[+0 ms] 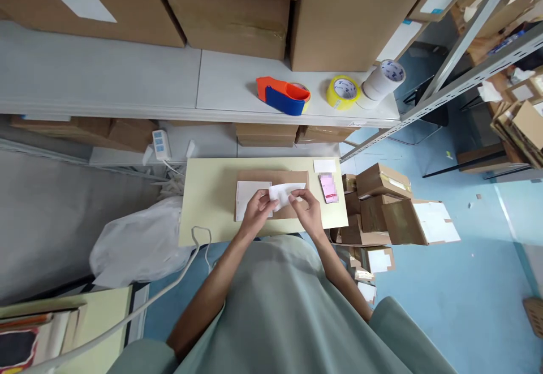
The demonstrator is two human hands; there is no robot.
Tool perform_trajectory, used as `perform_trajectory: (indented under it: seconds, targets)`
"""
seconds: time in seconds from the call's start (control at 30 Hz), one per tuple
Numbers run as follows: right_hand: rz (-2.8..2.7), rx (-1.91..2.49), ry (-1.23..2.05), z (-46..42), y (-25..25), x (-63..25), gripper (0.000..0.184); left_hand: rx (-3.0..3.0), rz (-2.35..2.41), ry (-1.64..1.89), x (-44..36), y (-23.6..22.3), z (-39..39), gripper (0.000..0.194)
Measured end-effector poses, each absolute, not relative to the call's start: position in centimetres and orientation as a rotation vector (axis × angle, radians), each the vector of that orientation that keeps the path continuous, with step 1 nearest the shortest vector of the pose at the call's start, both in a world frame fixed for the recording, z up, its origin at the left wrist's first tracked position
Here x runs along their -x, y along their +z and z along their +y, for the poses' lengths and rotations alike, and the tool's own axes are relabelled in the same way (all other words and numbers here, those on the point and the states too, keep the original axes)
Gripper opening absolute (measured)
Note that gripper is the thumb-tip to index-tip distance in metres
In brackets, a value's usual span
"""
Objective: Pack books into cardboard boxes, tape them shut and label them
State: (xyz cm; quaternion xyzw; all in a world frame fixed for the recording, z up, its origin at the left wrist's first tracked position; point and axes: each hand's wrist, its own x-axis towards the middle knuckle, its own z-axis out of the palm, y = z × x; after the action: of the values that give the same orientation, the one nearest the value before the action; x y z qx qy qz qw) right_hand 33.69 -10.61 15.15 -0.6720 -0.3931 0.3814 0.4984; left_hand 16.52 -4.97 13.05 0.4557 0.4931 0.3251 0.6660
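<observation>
Between my two hands is a small white paper slip (287, 191), slightly curled, held above a flat cardboard box (291, 212). My left hand (258, 210) pinches the slip's left end. At its right end, the fingers of my right hand (308, 211) are closed on it too. A white label (246, 196) covers the left part of the box top, partly hidden by my left hand. The box lies on a pale yellow table (207, 193). Right of the box are a pink card (328, 188) and a white paper piece (324, 166).
On the grey shelf (148, 74) beyond the table sit an orange and blue tape dispenser (282, 95), a yellow tape roll (343, 92) and white rolls (384, 80). Cardboard boxes (382, 207) pile up at right. A white cable (169, 286) and plastic bag (139, 244) are at left.
</observation>
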Motion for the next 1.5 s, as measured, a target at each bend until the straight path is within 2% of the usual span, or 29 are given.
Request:
perform_trajectory:
  seconds: [0.17,0.47,0.93,1.27,1.5]
  targets:
    - [-0.837,1.7,0.846,-11.0,13.8,-37.4,0.036,-0.767,1.15,0.78,-15.8,12.3,-4.3,0.055]
    - [-0.875,1.673,1.029,-11.5,11.6,-38.2,0.039,-0.738,1.101,0.784,-15.6,12.8,-5.1,0.051]
    - [-0.897,1.682,1.051,-12.0,12.1,-38.5,0.035,-0.669,1.008,0.77,-15.5,13.0,-6.4,0.047]
    - [-0.969,1.703,1.024,-13.0,12.5,-37.3,0.033,-0.597,1.041,0.829,-14.6,10.6,-7.5,0.048]
    - [-0.991,1.733,1.024,-13.7,12.2,-36.8,0.035,-0.622,1.112,0.807,-14.1,8.6,-8.3,0.058]
